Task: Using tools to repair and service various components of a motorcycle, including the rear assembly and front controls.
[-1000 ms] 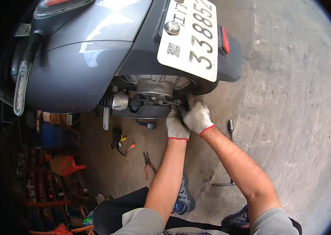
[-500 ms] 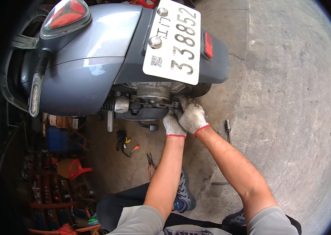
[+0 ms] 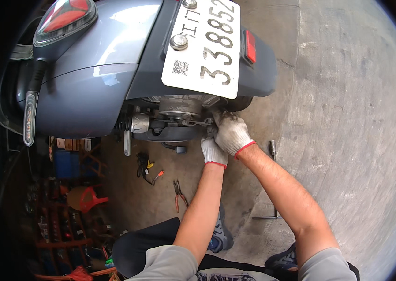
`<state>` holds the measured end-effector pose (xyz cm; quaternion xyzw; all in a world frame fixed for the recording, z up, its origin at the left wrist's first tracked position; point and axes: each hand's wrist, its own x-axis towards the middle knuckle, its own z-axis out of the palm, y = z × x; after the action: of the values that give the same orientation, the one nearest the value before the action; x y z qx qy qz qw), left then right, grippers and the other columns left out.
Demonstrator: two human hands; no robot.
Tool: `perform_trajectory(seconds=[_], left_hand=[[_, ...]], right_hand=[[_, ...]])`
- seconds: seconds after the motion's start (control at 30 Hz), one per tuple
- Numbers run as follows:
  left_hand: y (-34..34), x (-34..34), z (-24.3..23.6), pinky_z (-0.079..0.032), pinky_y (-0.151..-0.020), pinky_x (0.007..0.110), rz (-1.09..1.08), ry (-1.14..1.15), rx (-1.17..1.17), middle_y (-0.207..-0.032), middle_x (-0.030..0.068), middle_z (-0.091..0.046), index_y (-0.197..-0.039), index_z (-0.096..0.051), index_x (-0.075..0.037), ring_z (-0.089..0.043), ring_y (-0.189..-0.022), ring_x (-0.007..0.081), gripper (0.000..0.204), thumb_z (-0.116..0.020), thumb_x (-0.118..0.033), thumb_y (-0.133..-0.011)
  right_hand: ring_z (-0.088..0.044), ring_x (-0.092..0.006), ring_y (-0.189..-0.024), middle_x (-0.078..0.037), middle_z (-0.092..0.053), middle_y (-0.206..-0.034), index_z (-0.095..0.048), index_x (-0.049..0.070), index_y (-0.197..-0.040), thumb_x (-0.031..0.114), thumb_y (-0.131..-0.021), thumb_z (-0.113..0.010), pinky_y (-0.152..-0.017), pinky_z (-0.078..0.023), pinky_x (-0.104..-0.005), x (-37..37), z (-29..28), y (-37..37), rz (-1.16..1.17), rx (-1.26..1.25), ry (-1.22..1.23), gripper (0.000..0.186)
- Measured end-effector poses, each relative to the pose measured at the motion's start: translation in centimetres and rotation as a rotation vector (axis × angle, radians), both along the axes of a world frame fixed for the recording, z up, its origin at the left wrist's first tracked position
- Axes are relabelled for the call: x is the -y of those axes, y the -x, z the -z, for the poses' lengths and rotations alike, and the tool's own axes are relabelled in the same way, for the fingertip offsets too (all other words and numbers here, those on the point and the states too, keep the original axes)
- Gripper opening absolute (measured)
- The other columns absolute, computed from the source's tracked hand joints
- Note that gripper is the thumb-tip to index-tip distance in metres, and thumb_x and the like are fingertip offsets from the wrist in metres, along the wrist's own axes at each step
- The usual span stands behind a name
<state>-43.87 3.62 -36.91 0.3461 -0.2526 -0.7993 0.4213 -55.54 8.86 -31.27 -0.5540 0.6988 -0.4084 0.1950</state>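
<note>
cluttered red compartments (image 3: 64, 244) left of gloved hands (image 3: 232, 136)

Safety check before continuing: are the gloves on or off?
On: the left hand and right hand wear whitish gloves with red-edged cuffs.

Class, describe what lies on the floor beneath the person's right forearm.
A T-shaped socket wrench lies on the concrete floor: its socket end and crossbar show. The right forearm covers most of the part between.
</note>
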Motion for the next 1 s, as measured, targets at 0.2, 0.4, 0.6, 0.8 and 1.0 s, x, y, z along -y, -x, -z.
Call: perform_trajectory(seconds=[0.2,0.4,0.6,0.8,1.0], left_hand=[[0.2,-2.3,-1.0,-0.048,-0.094,0.035,-0.06,0.045,0.343,-0.127,0.0082,-0.057,-0.132,-0.049,-0.004,-0.056,-0.114,0.0208,0.034,-0.043,-0.011,-0.1],[0.6,-6.8,-0.3,-0.05,-0.083,0.032,0.067,0.101,0.552,-0.11,0.0083,-0.061,-0.117,-0.054,-0.002,-0.06,-0.1,0.0165,0.03,-0.052,-0.002,-0.087],[-0.3,-8.6,1.5,-0.05,-0.076,0.03,0.344,0.364,0.849,-0.102,0.007,-0.064,-0.112,-0.058,0.001,-0.059,-0.087,0.0151,0.023,-0.06,-0.012,-0.093],[-7.9,-4.3,2.7,-0.051,-0.061,0.038,0.159,0.774,1.703,-0.073,0.015,-0.064,-0.092,-0.061,0.003,-0.064,-0.068,0.0267,0.027,-0.06,-0.024,-0.094],[-16.8,-1.4,1.8,-0.05,-0.08,0.048,0.132,0.811,2.155,-0.094,0.0279,-0.066,-0.096,-0.065,0.004,-0.063,-0.093,0.0429,0.041,-0.067,-0.036,-0.084]], right_hand=[[-0.061,-0.0389,-0.104,-0.023,-0.062,-0.114,-0.053,0.004,-0.128,0.024,-0.085,-0.06,-0.091,-0.049,-0.0453,0.2,0.9,0.1,0.062,0.196,-0.016,0.048],[-0.062,-0.038,-0.103,-0.023,-0.063,-0.112,-0.058,0.004,-0.121,0.022,-0.087,-0.055,-0.091,-0.05,-0.044,-1.2,3.0,1.9,0.137,0.277,-0.111,0.039],[-0.061,-0.0391,-0.106,-0.02,-0.066,-0.112,-0.062,0.009,-0.117,0.023,-0.088,-0.054,-0.092,-0.048,-0.0462,-2.4,4.8,4.6,0.037,0.407,-0.249,0.033],[-0.062,-0.0402,-0.103,-0.02,-0.067,-0.107,-0.063,0.01,-0.11,0.028,-0.087,-0.056,-0.09,-0.048,-0.0464,-2.8,6.1,6.1,0.088,0.318,-0.257,0.031],[-0.062,-0.0387,-0.102,-0.019,-0.068,-0.106,-0.064,0.011,-0.111,0.027,-0.088,-0.057,-0.089,-0.049,-0.0453,-3.6,6.6,6.4,0.107,0.236,-0.273,0.029]])
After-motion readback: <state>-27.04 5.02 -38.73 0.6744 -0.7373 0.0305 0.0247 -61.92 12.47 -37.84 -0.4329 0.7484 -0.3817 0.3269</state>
